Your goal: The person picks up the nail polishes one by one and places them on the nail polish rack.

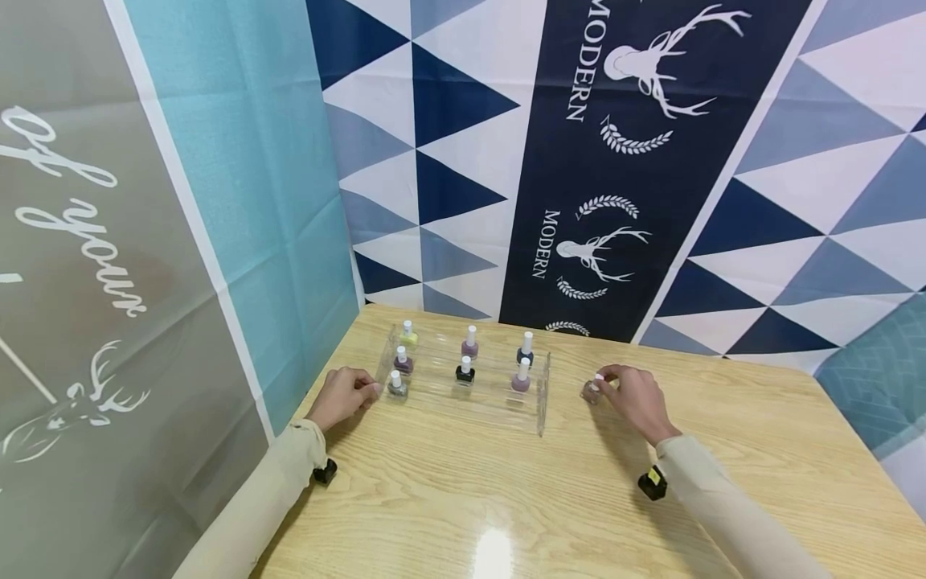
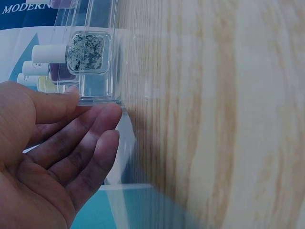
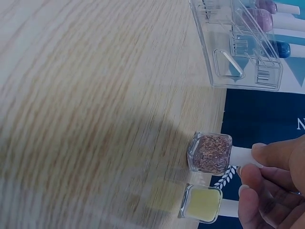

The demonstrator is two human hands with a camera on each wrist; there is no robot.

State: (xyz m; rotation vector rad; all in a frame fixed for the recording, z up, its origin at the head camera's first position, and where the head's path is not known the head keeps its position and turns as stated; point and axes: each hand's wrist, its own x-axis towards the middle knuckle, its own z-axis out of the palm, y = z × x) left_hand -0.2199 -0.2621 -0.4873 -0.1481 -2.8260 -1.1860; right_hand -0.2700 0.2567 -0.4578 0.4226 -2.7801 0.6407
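A clear tiered display stand [image 1: 499, 412] holds several white-capped nail polish bottles. My left hand [image 1: 349, 394] is at its left end, fingertips [image 2: 112, 113] against the end panel and thumb near the edge. Close to that hand is a speckled glitter nail polish [image 2: 89, 52] on the lowest tier. To the right of the stand, my right hand [image 1: 638, 398] pinches the white cap of a pinkish glitter nail polish [image 3: 212, 153] between thumb and finger. Beside it in the right wrist view is a yellow nail polish [image 3: 204, 203], hidden in the head view.
On the stand are a black nail polish [image 1: 465, 373], a lilac one [image 1: 521, 379], a dark blue one [image 1: 525, 354] and another yellow one [image 1: 408, 334]. The wooden table [image 1: 405, 498] meets a patterned cloth wall [image 1: 463, 161] behind and a curtain [image 1: 239, 201] at left.
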